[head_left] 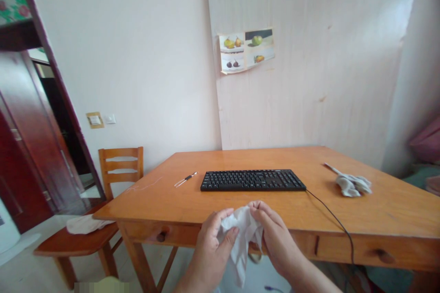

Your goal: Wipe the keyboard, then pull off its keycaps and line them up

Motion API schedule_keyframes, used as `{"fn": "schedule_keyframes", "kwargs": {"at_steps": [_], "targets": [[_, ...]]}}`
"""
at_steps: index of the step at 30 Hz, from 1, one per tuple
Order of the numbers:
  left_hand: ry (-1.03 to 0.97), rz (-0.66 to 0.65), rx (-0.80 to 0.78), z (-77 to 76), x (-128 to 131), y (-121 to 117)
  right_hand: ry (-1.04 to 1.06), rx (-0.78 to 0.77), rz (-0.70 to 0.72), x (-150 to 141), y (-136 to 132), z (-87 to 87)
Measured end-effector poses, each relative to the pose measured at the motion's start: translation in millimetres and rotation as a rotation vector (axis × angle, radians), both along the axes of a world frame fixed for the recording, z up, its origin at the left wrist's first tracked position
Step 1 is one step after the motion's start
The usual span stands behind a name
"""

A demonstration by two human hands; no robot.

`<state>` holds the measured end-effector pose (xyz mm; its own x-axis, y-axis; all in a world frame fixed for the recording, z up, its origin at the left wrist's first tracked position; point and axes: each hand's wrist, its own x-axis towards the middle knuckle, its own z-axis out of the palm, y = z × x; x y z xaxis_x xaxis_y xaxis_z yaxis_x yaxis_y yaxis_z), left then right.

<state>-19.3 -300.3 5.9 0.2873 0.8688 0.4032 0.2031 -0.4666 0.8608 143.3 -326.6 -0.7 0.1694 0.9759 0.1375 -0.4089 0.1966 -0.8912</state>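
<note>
My left hand (218, 241) and my right hand (273, 239) are both closed on a thin white cloth (242, 233), which hangs crumpled between them in front of the table's near edge. The left thumb lies over the cloth, while the right fingers pinch its upper corner. Just beyond my hands, a black keyboard (253, 180) lies flat on the wooden table (165, 206), apart from the cloth. Its cable (335, 216) runs over the near edge on the right.
Left of the keyboard lies a thin wire tool with a dark middle (187, 177). To the right is a grey-white crumpled cloth or duster (352, 185) with a stick-like handle. A wooden chair (74, 239) with a pale cloth (87, 224) on its seat stands at the left.
</note>
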Motion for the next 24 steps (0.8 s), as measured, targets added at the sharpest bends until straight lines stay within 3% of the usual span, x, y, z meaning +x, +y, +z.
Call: {"fn": "schedule_keyframes", "kwargs": {"at_steps": [5,10,13,16,18,21,24], "targets": [[0.066,0.027,0.041,-1.9,-2.0,5.6,-0.109,0.051,0.064,1.5,-2.6,7.4],[0.104,-0.031,0.102,3.0,-5.5,7.2,-0.101,0.001,0.038,6.8,4.5,-0.4],[0.064,-0.045,0.103,6.8,-6.3,6.4,-0.231,0.033,-0.104,6.9,6.8,-6.0],[0.041,0.017,0.050,7.8,-6.3,6.3,-0.556,0.231,-0.424,5.3,0.9,-4.9],[0.011,0.036,0.000,6.7,-6.0,6.7,-0.779,0.366,-0.526,3.6,-5.7,-1.3],[-0.089,-0.010,-0.142,3.0,-4.9,6.9,-0.953,0.410,-0.484,0.0,-11.0,1.1],[-0.180,-0.108,-0.299,-0.9,-4.0,6.0,-0.889,0.335,-0.422,-3.8,-6.5,-5.0]]}}
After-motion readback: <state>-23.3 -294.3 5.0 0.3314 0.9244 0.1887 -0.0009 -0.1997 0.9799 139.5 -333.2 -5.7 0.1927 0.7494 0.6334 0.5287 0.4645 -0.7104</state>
